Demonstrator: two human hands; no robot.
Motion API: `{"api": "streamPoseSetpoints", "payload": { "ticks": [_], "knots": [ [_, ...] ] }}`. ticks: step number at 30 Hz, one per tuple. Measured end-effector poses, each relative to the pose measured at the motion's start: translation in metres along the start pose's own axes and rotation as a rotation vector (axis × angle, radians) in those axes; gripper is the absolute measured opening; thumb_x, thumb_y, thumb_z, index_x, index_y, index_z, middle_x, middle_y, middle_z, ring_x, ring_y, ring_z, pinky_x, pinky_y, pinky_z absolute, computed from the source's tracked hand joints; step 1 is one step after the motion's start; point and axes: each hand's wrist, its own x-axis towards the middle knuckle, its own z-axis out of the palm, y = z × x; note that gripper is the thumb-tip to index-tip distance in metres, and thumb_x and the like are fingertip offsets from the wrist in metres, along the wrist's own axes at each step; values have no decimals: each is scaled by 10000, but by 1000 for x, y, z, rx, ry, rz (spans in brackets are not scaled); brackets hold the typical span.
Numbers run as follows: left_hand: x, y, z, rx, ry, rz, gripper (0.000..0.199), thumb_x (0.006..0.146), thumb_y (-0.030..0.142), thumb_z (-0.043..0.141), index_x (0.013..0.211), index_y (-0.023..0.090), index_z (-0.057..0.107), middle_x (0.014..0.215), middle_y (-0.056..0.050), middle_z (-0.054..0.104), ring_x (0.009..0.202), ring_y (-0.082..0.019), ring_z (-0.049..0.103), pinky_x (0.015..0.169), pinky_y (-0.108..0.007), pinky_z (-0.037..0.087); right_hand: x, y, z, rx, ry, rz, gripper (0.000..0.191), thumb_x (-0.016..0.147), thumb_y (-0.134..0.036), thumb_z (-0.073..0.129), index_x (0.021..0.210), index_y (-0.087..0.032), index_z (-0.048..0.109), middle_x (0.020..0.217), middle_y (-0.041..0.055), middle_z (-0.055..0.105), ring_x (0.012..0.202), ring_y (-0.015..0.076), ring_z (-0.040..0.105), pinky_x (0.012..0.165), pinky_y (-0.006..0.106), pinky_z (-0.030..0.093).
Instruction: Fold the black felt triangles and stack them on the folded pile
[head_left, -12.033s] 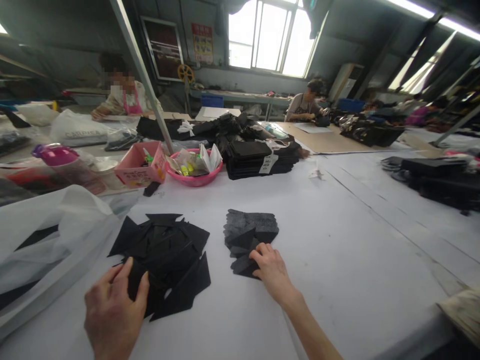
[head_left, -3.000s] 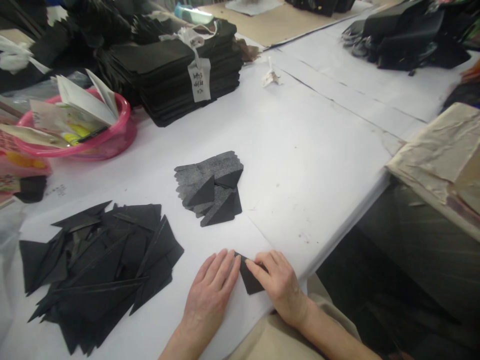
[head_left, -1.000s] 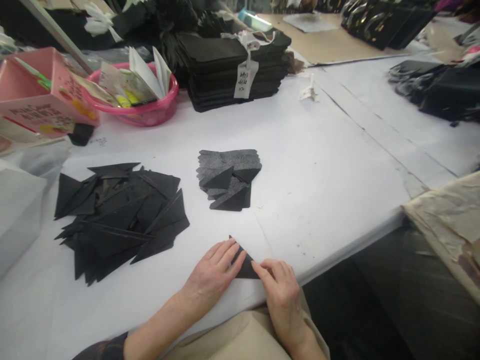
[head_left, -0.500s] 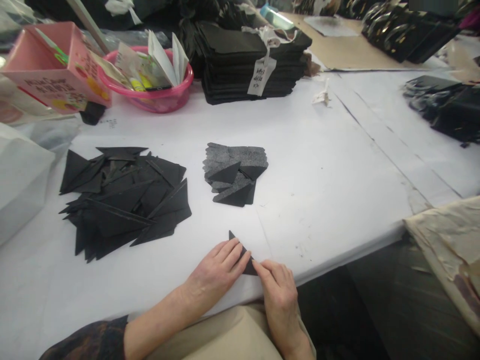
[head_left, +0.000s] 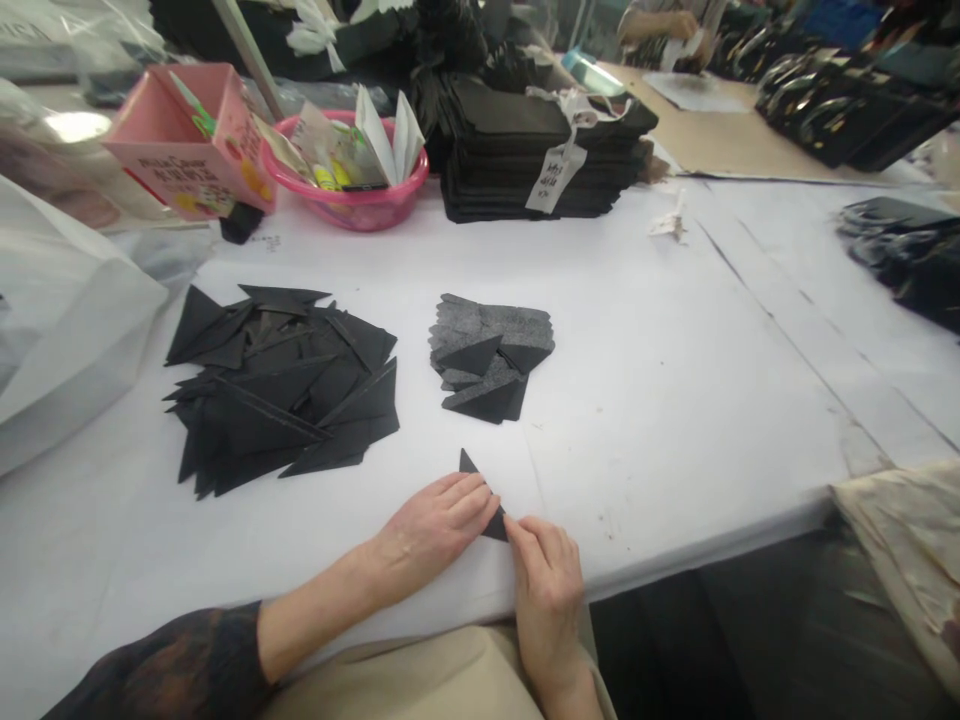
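Note:
A small black triangular piece (head_left: 468, 462) lies on the white table near its front edge, one point sticking out past my fingers. My left hand (head_left: 435, 525) holds it down from above, fingers together across its middle and hiding much of it. At the lower right corner, my right hand (head_left: 550, 570) pinches the piece between thumb and forefinger. A heap of black triangular pieces (head_left: 277, 390) is spread to the left. Beyond my hands sits a smaller overlapping pile of grey-faced and black pieces (head_left: 491, 350).
Behind are a pink box (head_left: 176, 170), a pink basin (head_left: 345, 208) of small items and a tagged stack of black panels (head_left: 525, 150). White plastic (head_left: 67, 310) lies at left. Black bags (head_left: 847, 110) and another person's hand (head_left: 679, 25) are at far right.
The view has shifted, so background things sit lower and farther right, and another person's hands now show at the back. My left fingers have slid slightly along the piece toward my right hand.

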Motion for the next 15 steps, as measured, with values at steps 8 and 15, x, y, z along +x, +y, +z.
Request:
{"api": "streamPoseSetpoints", "payload": {
  "ticks": [8,15],
  "knots": [
    [-3,11,3,19,6,-57,297,1000,103,387,1211,78,595,1187,-125,618,1171,-274,562,963,-402,511,-10,5,-7,48,-27,-18,263,948,-76,545,1158,-195,648,985,57,606,880,161,540,773,309,449],
    [-6,17,5,41,-1,-70,280,1000,129,420,1216,94,593,1217,-137,600,1193,-307,547,986,-441,485,-11,5,-8,34,-34,-13,239,951,-77,543,1134,-187,653,981,57,603,881,154,541,783,309,448]
  ]
}}
